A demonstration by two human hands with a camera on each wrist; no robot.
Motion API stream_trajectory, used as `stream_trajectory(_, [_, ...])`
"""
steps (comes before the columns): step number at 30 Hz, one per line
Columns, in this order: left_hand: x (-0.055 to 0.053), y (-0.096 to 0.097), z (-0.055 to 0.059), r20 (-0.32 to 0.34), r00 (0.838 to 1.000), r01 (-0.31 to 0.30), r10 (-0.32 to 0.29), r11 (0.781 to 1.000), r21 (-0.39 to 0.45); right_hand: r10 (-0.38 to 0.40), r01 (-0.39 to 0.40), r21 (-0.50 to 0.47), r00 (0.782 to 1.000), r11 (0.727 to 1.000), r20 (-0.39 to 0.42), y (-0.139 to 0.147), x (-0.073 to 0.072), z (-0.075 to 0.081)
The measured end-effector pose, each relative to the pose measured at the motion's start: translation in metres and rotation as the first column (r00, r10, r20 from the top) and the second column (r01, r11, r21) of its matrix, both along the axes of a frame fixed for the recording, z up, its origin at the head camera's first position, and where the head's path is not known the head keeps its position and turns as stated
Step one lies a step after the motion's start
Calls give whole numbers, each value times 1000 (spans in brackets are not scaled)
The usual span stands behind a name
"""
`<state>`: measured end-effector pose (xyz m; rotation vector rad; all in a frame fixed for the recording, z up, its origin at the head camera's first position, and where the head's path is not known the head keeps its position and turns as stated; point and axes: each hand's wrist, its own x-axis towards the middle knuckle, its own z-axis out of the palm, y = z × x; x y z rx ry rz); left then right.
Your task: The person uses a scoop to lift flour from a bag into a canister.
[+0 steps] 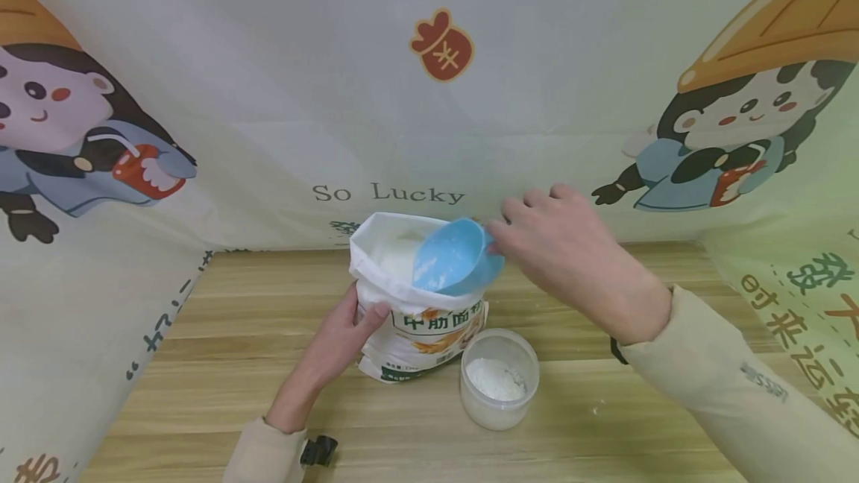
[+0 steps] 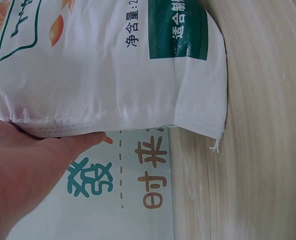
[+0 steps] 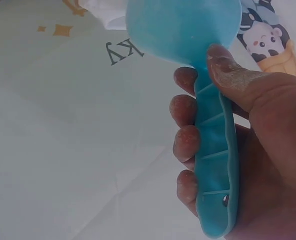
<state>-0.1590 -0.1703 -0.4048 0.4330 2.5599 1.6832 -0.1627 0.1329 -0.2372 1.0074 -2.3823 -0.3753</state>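
Observation:
A white flour bag (image 1: 429, 341) with a rolled-down rim stands upright, its top open on white flour (image 1: 392, 253). My left hand (image 1: 342, 338) grips its left side, thumb on the front and the other fingers mostly hidden; the left wrist view shows this hand (image 2: 43, 165) at the bag's stitched side edge (image 2: 103, 95). My right hand (image 1: 560, 252) holds a blue scoop (image 1: 451, 256) over the bag's mouth, its bowl tilted down to the left. In the right wrist view, fingers and a floury thumb (image 3: 232, 70) wrap the ribbed handle (image 3: 215, 150).
A clear round plastic tub (image 1: 499, 412) with some white flour inside stands close to the bag's right front. Below everything lies a wood-grain tabletop (image 1: 604, 423). A printed cloth (image 1: 302, 95) hangs behind and on both sides.

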Motion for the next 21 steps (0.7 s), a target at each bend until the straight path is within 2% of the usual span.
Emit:
stream_trajectory(3, [0,0,0,3,1000,-4,4,1000,-6,6,-6,29,1000,1000,-10,-4,0,0])
stream_trajectory(9, [-1,1,-1,-4,1000,-3,3,1000,-7,-36,32,76,998,997,44,-12,0,0])
stream_trajectory(15, [-1,1,-1,-12,1000,4,-4,1000,-9,-64,57,106,996,993,59,-22,3,3])
stream_trajectory(21, [0,0,-1,-3,1000,-1,1,1000,-14,-129,114,161,988,980,86,-35,6,8])
